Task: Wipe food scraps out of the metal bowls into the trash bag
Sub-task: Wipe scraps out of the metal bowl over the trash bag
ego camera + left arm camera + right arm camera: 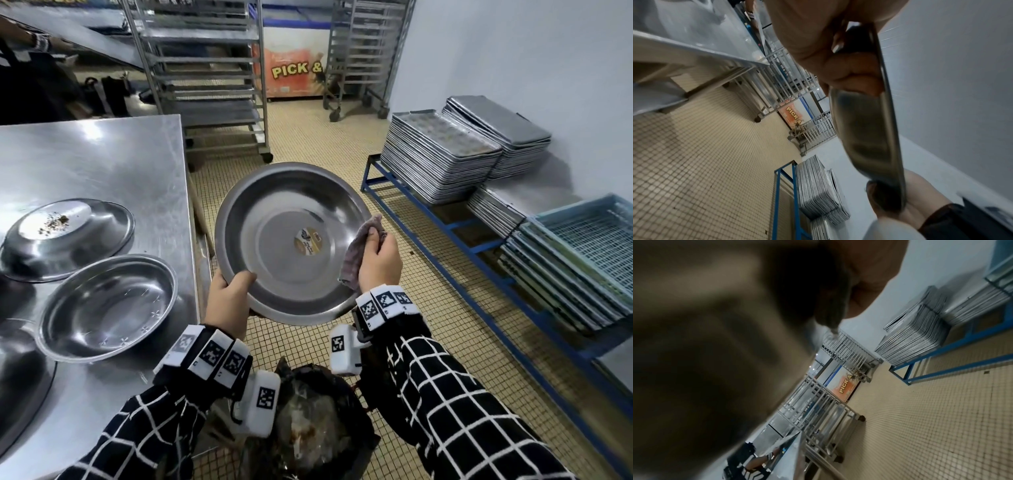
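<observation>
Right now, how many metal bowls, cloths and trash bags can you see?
Metal bowls: 4, one held, one holding scraps, one clean-looking, one cut off at the table edge
Cloths: 1
Trash bags: 1
Total: 6

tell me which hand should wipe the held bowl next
Right. The right hand already grips the cloth against the tilted bowl, above the trash bag. The left hand grips the bowl's rim and must keep supporting it.
</observation>
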The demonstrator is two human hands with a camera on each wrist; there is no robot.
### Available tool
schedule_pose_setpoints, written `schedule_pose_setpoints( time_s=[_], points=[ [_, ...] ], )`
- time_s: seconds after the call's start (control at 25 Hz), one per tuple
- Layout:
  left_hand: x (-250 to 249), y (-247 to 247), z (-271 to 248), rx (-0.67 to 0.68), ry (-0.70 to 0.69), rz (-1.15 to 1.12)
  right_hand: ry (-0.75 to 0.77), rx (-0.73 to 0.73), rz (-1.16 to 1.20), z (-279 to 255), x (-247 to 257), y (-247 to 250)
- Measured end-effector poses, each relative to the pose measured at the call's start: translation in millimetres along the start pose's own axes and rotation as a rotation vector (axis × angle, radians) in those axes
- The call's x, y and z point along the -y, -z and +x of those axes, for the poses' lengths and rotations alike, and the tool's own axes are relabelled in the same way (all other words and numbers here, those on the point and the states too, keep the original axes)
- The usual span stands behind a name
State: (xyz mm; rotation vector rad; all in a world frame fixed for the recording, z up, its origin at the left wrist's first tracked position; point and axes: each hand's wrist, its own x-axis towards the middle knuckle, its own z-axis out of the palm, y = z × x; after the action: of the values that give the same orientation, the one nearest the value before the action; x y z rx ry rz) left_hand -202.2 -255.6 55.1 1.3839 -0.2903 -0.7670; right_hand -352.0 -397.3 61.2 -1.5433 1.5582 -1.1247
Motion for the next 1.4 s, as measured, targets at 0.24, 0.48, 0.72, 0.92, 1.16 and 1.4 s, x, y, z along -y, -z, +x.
schedule_pose_setpoints(
  time_s=[0.24, 0.48, 0.72, 0.92, 1.16, 1.4],
  points=[
    [-4, -5, -6, 0.162, -0.048, 0.028, -0.091, -0.001, 0.105, -11, 8, 11],
    [-18, 16, 19, 0.332, 0.172, 0.031, 0.138, 0.257, -0.141, 12, 26, 56],
    [-10, -9, 10, 0.123, -0.125, 0.449, -0.118, -0.046, 0.170, -18, 13, 42],
    [-1, -24, -20, 0.125, -0.138, 0.459, -0.254, -0.118, 0.315, -43, -2, 30],
    [-36, -2, -3, 0.406, 0.191, 0.064, -0.014, 0.144, 0.055, 0, 12, 71],
    [-31, -10, 2, 0.138, 0.059, 0.096, 0.027, 0.056, 0.102, -4, 27, 71]
  ],
)
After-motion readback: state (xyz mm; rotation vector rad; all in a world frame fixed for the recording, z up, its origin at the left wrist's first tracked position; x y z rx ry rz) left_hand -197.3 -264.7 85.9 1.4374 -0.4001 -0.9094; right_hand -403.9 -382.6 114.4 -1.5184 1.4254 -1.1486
